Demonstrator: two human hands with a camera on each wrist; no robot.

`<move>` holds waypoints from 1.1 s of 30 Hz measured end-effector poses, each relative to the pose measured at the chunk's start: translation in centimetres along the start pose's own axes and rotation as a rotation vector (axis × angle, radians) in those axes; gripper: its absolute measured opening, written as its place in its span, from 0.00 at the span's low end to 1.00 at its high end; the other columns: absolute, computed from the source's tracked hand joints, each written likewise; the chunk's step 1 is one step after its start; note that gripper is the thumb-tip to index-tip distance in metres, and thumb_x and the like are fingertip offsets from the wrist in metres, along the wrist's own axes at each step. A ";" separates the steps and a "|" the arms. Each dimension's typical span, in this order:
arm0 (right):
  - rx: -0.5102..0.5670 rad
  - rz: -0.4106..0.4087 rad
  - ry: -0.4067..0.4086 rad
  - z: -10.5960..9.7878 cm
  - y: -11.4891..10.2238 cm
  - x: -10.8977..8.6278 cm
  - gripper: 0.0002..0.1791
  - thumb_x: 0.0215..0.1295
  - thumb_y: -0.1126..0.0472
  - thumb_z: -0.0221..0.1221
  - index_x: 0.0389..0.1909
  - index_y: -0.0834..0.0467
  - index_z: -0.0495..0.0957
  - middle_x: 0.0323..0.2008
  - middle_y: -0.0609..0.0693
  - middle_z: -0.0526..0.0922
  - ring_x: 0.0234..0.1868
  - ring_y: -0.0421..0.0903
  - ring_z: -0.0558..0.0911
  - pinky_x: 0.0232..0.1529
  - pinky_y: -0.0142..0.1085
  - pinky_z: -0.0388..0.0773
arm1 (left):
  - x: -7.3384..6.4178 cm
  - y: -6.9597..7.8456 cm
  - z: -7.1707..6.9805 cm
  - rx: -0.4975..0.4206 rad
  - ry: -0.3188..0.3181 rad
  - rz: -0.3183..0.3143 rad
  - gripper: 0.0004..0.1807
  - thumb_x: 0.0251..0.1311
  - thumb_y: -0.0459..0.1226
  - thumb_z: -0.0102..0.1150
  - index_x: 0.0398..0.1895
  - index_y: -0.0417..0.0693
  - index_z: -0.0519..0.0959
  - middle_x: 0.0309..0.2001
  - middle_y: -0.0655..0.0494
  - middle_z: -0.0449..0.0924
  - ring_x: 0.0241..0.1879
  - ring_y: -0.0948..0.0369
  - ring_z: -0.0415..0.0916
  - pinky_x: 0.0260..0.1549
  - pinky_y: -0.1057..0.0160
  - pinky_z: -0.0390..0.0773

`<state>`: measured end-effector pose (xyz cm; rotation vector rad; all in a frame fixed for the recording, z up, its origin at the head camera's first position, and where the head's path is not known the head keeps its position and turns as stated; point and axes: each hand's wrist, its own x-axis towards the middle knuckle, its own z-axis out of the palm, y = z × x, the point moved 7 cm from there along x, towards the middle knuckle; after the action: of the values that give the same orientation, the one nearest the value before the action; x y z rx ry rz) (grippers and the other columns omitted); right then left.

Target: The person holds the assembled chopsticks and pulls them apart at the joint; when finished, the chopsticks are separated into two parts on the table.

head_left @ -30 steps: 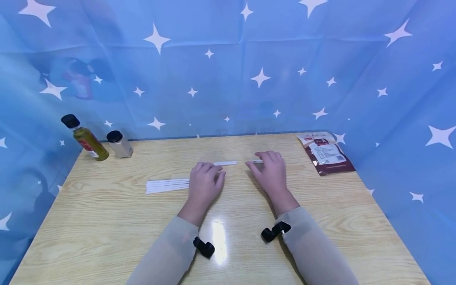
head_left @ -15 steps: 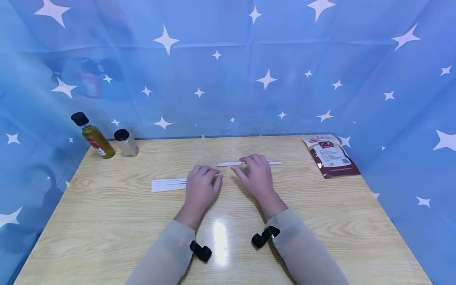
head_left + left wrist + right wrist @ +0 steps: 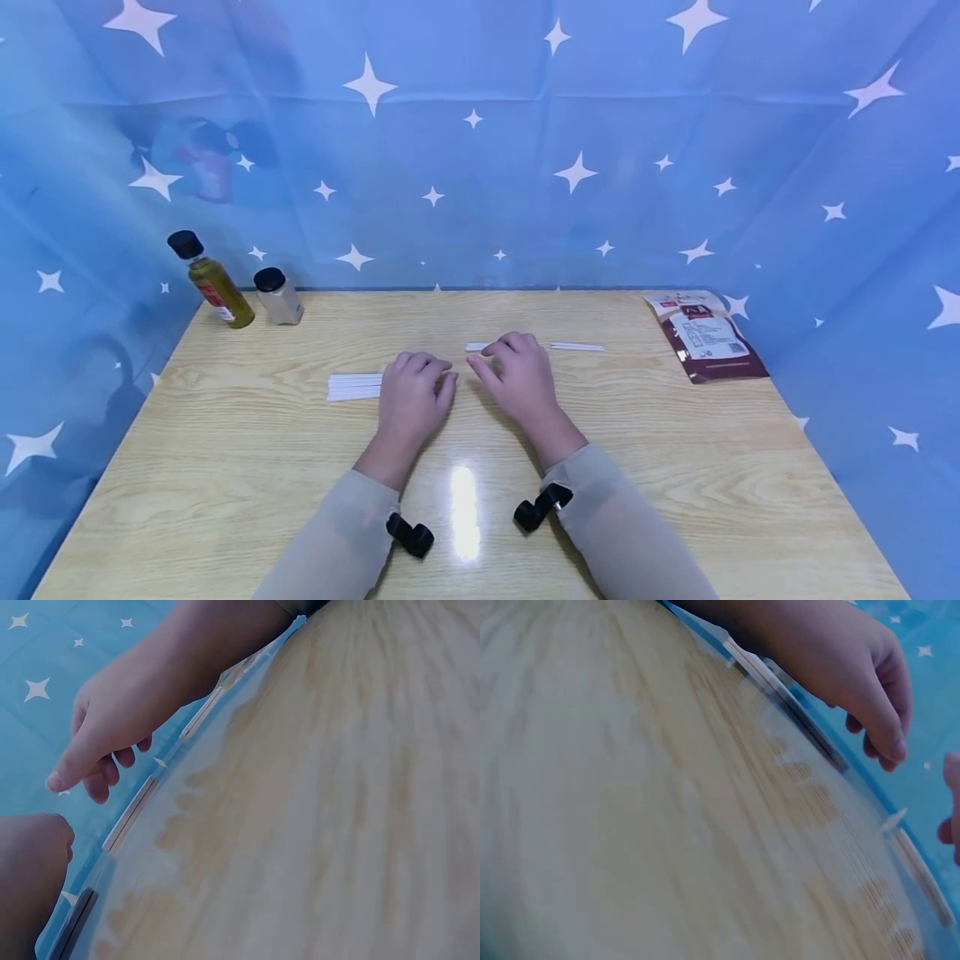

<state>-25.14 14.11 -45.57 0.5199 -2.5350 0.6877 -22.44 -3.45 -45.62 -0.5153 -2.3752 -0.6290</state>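
Observation:
My left hand [image 3: 412,396] hovers low over the table with relaxed, slightly bent fingers. It overlaps the right part of a row of several thin white sticks [image 3: 354,387], whose left ends show. To its right is my right hand [image 3: 517,379], thumb and index finger apart, nothing held between them. Just beyond its fingertips lies a short group of white sticks [image 3: 476,347], partly hidden by the hand. Another pair of white sticks [image 3: 577,346] lies to the right of that hand. In the left wrist view, the right hand [image 3: 124,712] hangs above the middle sticks [image 3: 129,814].
An oil bottle [image 3: 221,292] with a black cap and a small black-lidded jar [image 3: 279,300] stand at the back left. A maroon and white packet [image 3: 705,337] lies at the back right. A blue star-patterned cloth [image 3: 480,183] hangs behind the wooden table [image 3: 675,483].
My right hand has moved left, from the right-hand sticks toward the middle group and my left hand, uncovering the right-hand pair. My left hand has shifted little. The head view has turned slightly left.

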 end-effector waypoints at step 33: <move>0.009 -0.099 -0.109 5.2 -7.0 1.2 0.10 0.72 0.51 0.69 0.42 0.53 0.92 0.41 0.50 0.86 0.44 0.51 0.82 0.53 0.48 0.78 | -2.8 -8.4 -5.7 0.096 -0.091 -0.223 0.09 0.68 0.37 0.69 0.47 0.44 0.90 0.47 0.46 0.87 0.49 0.44 0.80 0.46 0.43 0.77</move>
<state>-24.56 5.40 -46.32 0.6989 -2.5874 0.6505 -21.88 -13.95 -46.09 -0.2430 -2.5566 -0.5966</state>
